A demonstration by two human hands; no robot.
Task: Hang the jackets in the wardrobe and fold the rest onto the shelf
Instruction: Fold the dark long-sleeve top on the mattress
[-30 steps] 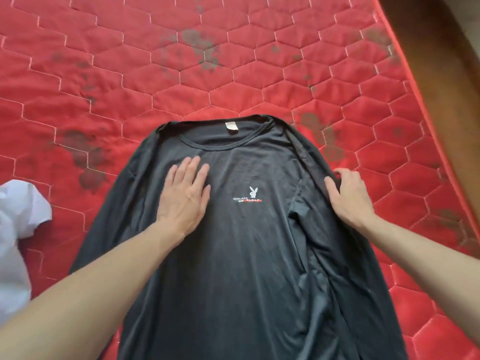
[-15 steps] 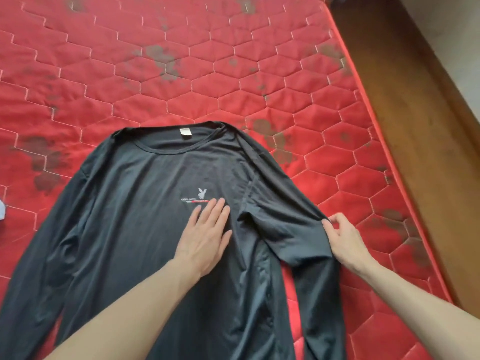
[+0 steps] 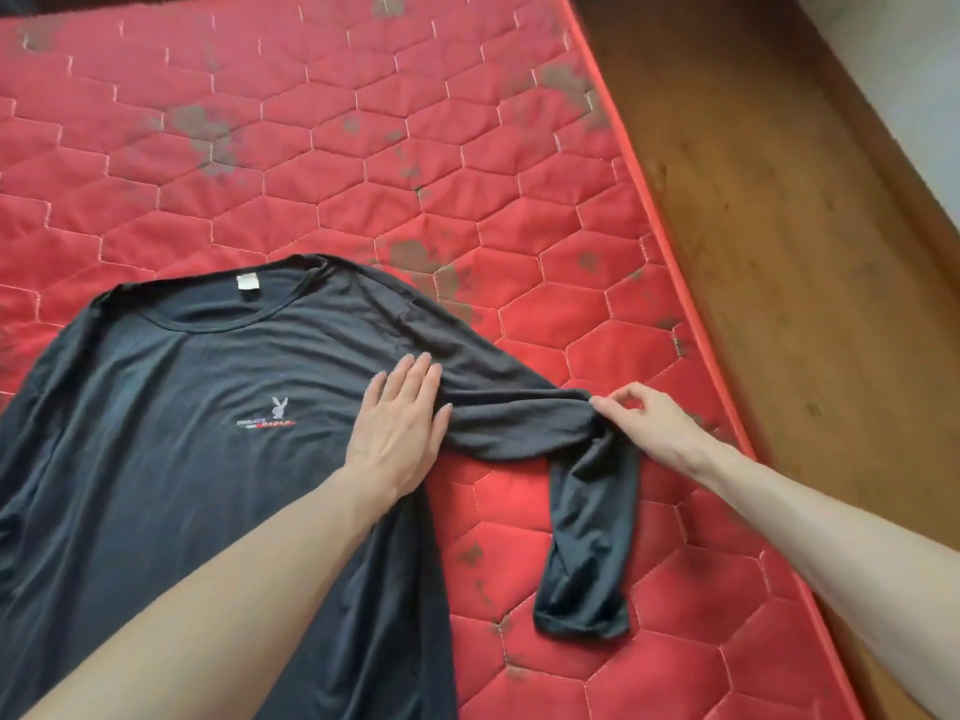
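Note:
A black long-sleeved shirt (image 3: pixel 197 449) with a small white rabbit logo lies face up on the red quilted mattress (image 3: pixel 467 163). My left hand (image 3: pixel 400 423) presses flat on the shirt near its right armpit, fingers straight. Out to the right, my right hand (image 3: pixel 644 423) pinches the sleeve (image 3: pixel 587 537) at its bend. From that bend the sleeve's lower half hangs back toward me, and its cuff rests on the mattress.
The mattress edge (image 3: pixel 691 283) runs diagonally on the right. Beyond it is a brown wooden floor (image 3: pixel 810 241) and a pale wall (image 3: pixel 914 59) at the top right corner.
My right hand has drawn the sleeve out to the right, away from the shirt's body. My left hand slid right, from beside the logo toward the armpit. The view has shifted right.

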